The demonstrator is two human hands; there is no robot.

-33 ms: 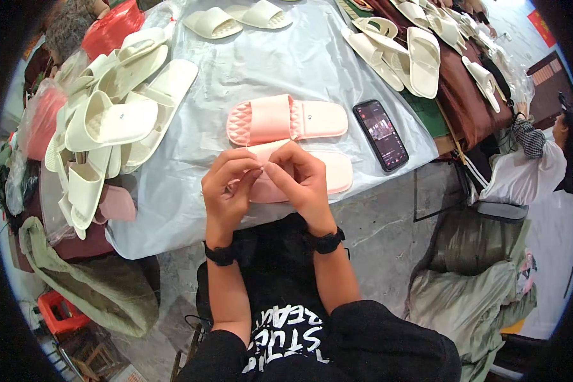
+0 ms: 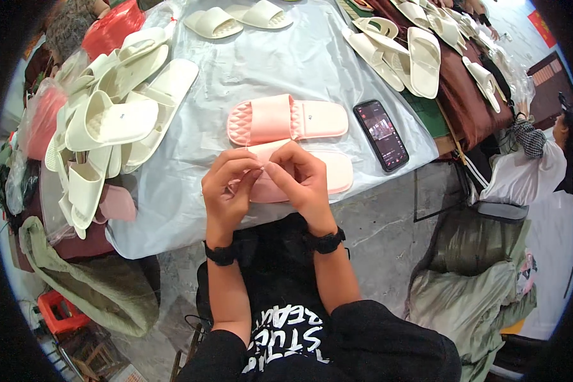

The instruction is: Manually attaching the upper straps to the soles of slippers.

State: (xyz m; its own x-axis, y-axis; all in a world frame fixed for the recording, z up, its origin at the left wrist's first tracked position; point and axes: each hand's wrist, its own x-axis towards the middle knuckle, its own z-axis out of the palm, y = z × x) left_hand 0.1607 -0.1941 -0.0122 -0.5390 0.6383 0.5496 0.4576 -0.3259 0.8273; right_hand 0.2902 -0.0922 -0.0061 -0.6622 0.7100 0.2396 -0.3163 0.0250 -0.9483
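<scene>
My left hand (image 2: 228, 188) and right hand (image 2: 304, 179) meet over the nearer pink slide slipper (image 2: 337, 170), thumbs and fingertips drawn narrowly together — I cannot tell whether they pinch anything. That slipper lies along the near edge of the plastic-covered table (image 2: 175, 207), partly hidden by my hands. Just beyond it lies the farther pink slide slipper (image 2: 270, 121). A smartphone (image 2: 381, 135) rests by the near right corner — cream slippers (image 2: 118, 124) are heaped along the left edge.
</scene>
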